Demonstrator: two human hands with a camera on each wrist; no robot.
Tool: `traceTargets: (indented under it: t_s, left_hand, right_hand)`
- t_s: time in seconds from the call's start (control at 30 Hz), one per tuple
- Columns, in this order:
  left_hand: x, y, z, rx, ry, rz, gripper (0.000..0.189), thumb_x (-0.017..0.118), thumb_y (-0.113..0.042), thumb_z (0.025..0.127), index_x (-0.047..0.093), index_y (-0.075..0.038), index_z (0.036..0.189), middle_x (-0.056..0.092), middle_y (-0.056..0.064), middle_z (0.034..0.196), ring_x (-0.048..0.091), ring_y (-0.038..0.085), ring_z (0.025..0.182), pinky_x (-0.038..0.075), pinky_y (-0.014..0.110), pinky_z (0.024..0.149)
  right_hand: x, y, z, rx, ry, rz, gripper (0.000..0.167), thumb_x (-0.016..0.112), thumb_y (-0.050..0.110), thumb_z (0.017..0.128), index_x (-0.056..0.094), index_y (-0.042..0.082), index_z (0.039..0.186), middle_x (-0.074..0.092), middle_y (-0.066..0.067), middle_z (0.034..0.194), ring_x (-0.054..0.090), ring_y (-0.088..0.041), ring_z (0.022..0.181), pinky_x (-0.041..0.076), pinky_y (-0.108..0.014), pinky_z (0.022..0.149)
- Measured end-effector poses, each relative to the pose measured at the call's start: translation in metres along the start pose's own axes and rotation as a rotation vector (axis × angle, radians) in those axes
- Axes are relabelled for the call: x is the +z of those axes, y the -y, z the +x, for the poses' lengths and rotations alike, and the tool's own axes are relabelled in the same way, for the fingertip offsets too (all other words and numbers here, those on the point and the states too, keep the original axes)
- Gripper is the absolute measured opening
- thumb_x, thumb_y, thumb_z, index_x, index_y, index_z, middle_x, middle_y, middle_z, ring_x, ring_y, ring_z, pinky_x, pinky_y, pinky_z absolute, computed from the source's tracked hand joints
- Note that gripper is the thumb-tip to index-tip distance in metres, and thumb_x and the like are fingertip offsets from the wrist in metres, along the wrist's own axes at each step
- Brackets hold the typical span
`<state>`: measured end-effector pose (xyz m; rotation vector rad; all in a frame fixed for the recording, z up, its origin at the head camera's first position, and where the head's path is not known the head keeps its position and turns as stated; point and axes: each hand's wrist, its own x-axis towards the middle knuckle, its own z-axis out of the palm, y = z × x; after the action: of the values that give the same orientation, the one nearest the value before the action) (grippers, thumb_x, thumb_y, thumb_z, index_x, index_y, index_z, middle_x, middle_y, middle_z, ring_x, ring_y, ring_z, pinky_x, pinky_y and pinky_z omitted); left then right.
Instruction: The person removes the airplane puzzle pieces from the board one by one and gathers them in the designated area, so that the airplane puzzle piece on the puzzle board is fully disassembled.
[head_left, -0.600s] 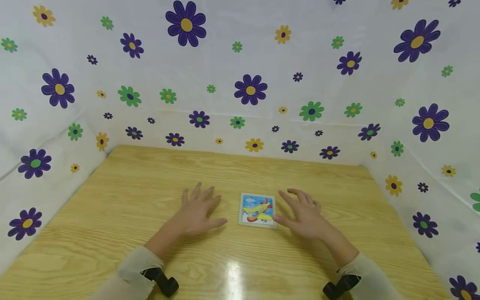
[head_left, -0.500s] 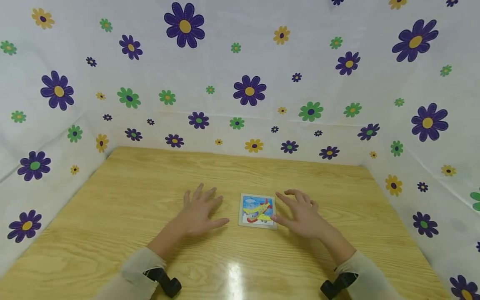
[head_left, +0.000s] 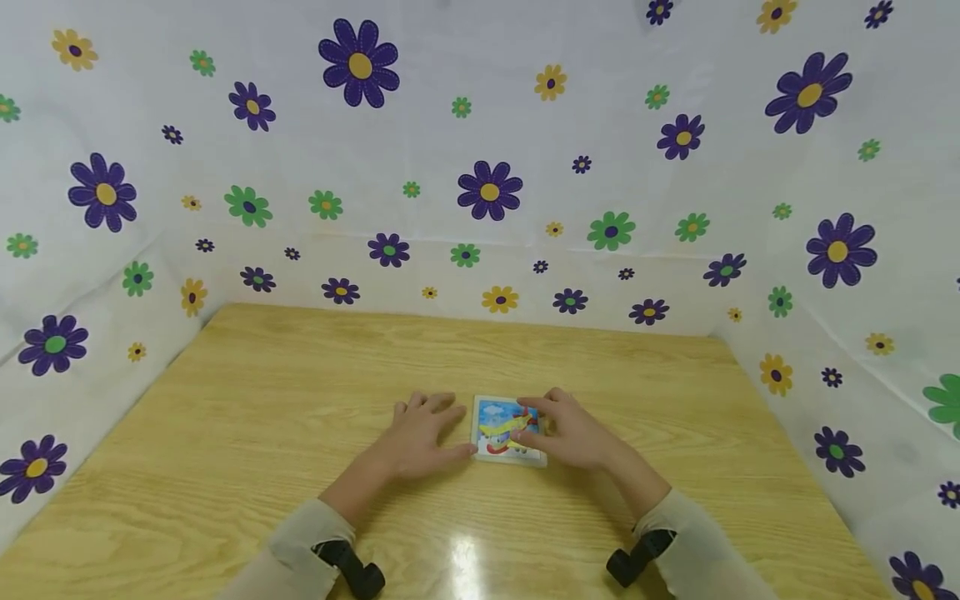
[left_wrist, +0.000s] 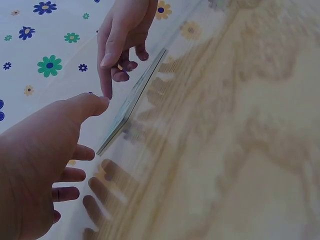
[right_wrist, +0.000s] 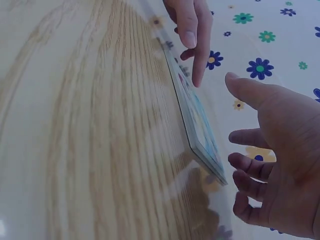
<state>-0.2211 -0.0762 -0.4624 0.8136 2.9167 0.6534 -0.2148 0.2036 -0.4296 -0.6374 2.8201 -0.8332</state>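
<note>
As I look down through the head camera, a small square picture board lies flat near the middle of a wooden table, between a person's two bare hands. The board has a pale border around a picture of a yellow and red airplane in a blue sky with a white cloud.

On the board's left, I see the left hand with its fingers spread and slightly bent, holding nothing; in the head view its thumb reaches the board's left edge. On the right, the right hand is relaxed and gently curved, also holding nothing, its thumb and index finger over the right part of the picture. My wrist views show both hands just above the board, apart from it, their dark reflections on the glossy tabletop.

Beige sleeves cover the forearms, with a black device at each wrist. A bright glare shines on the near part of the table. Along the far, left and right sides hangs a white cloth printed with purple, green and yellow flowers.
</note>
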Motion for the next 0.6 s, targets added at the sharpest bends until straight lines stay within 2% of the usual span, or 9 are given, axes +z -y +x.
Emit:
traceTargets:
  t_s: [0.07, 0.17, 0.23, 0.37, 0.47, 0.6]
  left_hand:
    - [0.003, -0.001, 0.002, 0.006, 0.008, -0.027, 0.074, 0.055, -0.067, 0.091, 0.052, -0.020, 0.147, 0.040, 0.009, 0.157, 0.035, 0.037, 0.139, 0.031, 0.058, 0.105]
    - [0.006, -0.003, 0.004, 0.032, 0.014, -0.050, 0.073, 0.056, -0.064, 0.091, 0.053, -0.017, 0.146, 0.042, 0.010, 0.155, 0.036, 0.037, 0.138, 0.030, 0.064, 0.109]
    - [0.008, -0.004, 0.006, 0.052, 0.013, -0.062, 0.072, 0.058, -0.061, 0.091, 0.053, -0.014, 0.146, 0.044, 0.010, 0.153, 0.038, 0.037, 0.136, 0.032, 0.063, 0.109]
    - [0.010, -0.006, 0.009, 0.098, -0.018, -0.109, 0.068, 0.063, -0.051, 0.092, 0.056, -0.005, 0.142, 0.049, 0.011, 0.144, 0.044, 0.034, 0.128, 0.041, 0.055, 0.106]
    - [0.011, -0.009, 0.013, 0.127, -0.074, -0.172, 0.059, 0.067, -0.038, 0.093, 0.059, 0.002, 0.136, 0.054, 0.012, 0.136, 0.051, 0.030, 0.123, 0.047, 0.048, 0.103]
    - [0.013, -0.013, 0.017, 0.166, -0.146, -0.257, 0.046, 0.071, -0.023, 0.092, 0.064, 0.006, 0.127, 0.058, 0.012, 0.127, 0.059, 0.021, 0.104, 0.053, 0.036, 0.088]
  right_hand:
    - [0.002, -0.001, 0.004, -0.017, 0.021, 0.049, 0.061, 0.070, 0.046, 0.092, 0.059, 0.009, 0.139, 0.059, -0.006, 0.104, 0.050, -0.016, 0.084, 0.043, -0.028, 0.068]
    - [0.007, -0.001, 0.010, -0.035, 0.030, 0.065, 0.060, 0.070, 0.047, 0.092, 0.060, 0.007, 0.136, 0.061, -0.001, 0.097, 0.052, -0.012, 0.080, 0.044, -0.026, 0.066]
    - [0.009, -0.001, 0.014, -0.034, 0.031, 0.069, 0.060, 0.070, 0.047, 0.091, 0.061, 0.007, 0.135, 0.061, 0.001, 0.092, 0.052, -0.012, 0.078, 0.044, -0.025, 0.065]
    - [0.013, 0.005, 0.020, -0.007, 0.034, 0.104, 0.056, 0.071, 0.044, 0.092, 0.062, 0.008, 0.133, 0.060, 0.003, 0.086, 0.052, -0.011, 0.073, 0.043, -0.024, 0.062]
    - [0.015, 0.009, 0.025, -0.008, 0.027, 0.157, 0.049, 0.071, 0.037, 0.093, 0.064, 0.005, 0.129, 0.061, 0.002, 0.084, 0.052, -0.010, 0.067, 0.043, -0.023, 0.057]
    - [0.019, 0.012, 0.031, -0.023, 0.026, 0.192, 0.043, 0.071, 0.029, 0.094, 0.065, 0.001, 0.126, 0.061, 0.000, 0.079, 0.048, -0.009, 0.059, 0.040, -0.021, 0.052]
